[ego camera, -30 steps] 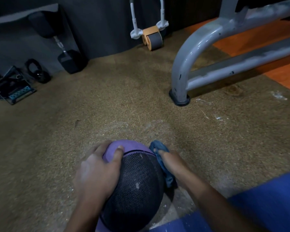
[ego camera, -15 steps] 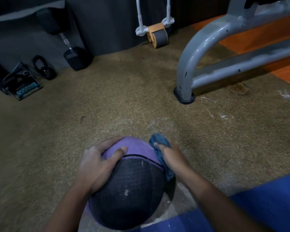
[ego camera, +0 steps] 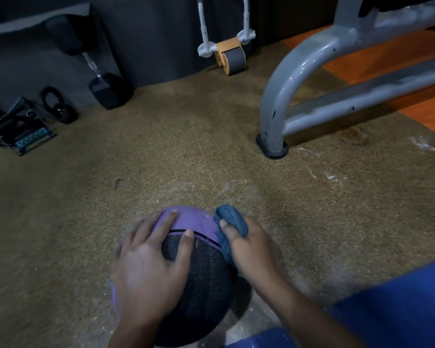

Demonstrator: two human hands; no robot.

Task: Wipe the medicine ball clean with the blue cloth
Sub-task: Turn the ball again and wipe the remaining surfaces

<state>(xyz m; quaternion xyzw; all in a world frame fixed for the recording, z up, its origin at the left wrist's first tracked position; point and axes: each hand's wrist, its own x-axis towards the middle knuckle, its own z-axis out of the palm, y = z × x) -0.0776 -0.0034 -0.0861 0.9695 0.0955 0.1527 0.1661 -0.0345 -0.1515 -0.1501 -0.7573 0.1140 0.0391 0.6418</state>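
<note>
A purple and black medicine ball (ego camera: 206, 280) rests on the brown floor mat near the bottom middle. My left hand (ego camera: 148, 270) lies spread over its top left side, fingers apart and pressed flat on the surface. My right hand (ego camera: 249, 247) grips a bunched blue cloth (ego camera: 230, 222) and presses it against the ball's upper right side, where the purple panel meets the black one. The ball's underside and left flank are hidden by my hand and arm.
A grey steel bench frame (ego camera: 281, 96) stands at the right with its foot on the mat. An ab roller (ego camera: 230, 55), a dumbbell (ego camera: 103, 89), a small kettlebell (ego camera: 60, 106) and a black rack (ego camera: 20, 129) line the far wall. My blue-clothed leg (ego camera: 392, 310) fills the bottom right.
The blue cloth in my right hand has slid up along the ball's right side. My left hand has shifted its hold on the ball's top, and the ball has turned slightly.
</note>
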